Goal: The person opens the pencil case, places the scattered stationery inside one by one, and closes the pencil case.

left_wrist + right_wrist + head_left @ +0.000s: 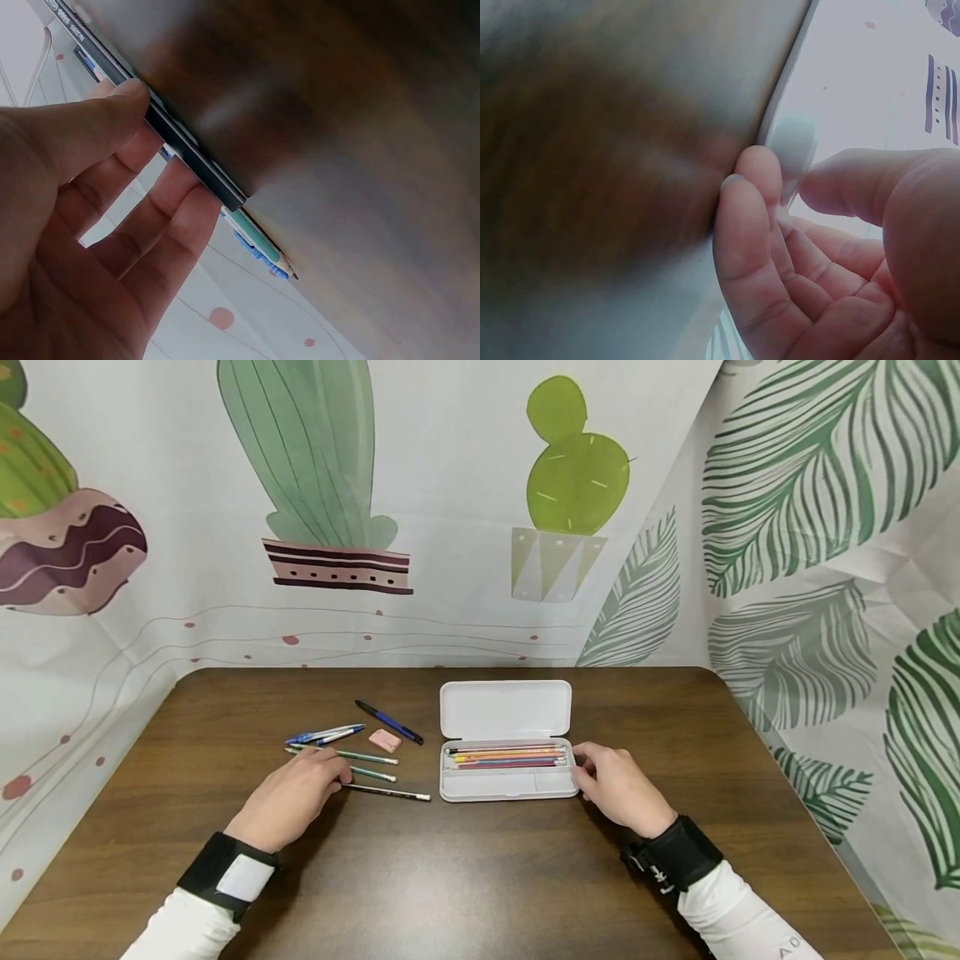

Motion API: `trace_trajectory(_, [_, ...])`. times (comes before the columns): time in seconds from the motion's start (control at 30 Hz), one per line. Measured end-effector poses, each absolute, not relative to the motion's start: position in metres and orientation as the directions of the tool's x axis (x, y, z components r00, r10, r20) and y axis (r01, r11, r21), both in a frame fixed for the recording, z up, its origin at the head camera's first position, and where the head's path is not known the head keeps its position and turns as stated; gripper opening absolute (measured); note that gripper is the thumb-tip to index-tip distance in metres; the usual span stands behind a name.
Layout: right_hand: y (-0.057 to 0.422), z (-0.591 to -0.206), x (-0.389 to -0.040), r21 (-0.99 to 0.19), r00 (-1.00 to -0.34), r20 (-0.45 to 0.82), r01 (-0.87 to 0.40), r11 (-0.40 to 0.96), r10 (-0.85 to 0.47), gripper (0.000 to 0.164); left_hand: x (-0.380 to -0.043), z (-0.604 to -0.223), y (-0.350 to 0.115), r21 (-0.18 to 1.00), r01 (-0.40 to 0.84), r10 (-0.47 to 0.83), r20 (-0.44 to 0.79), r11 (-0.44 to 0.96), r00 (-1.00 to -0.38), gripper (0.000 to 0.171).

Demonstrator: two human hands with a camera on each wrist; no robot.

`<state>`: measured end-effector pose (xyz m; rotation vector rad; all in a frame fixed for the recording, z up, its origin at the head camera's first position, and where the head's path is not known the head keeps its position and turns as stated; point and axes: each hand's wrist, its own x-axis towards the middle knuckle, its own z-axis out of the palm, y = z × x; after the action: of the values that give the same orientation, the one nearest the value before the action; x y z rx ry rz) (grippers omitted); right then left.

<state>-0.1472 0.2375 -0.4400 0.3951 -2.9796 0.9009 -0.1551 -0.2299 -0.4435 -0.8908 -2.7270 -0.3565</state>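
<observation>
In the head view, my left hand (292, 793) is over the left part of the table. Its thumb and fingers pinch a black pencil (187, 148), which lies low along the table with its white-tipped end pointing right. Green pencils (367, 757) lie just behind that hand; a sharpened tip shows past the black pencil in the left wrist view. At the right end of an opened white pencil case (489, 793), my right hand (618, 785) holds the case's edge between thumb and fingers. Several coloured pencils (510, 758) lie in the case's rear compartment.
Blue-and-white pens (326, 734) lie beyond my left hand. A dark blue pen (390, 722) and a pink eraser (385, 741) are left of the case, whose raised lid (506, 710) leans back. Printed cloth (450, 568) hangs behind the wooden table (465, 885).
</observation>
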Motion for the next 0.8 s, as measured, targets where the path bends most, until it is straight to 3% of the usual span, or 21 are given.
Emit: trace_trajectory(0.8, [0.237,-0.439,-0.147,-0.54,-0.969,0.07,-0.237,0.807,-0.238,0.031,-0.148,-0.433,-0.224,0.14,0.622,0.552,0.34,0.771,-0.761,0.021])
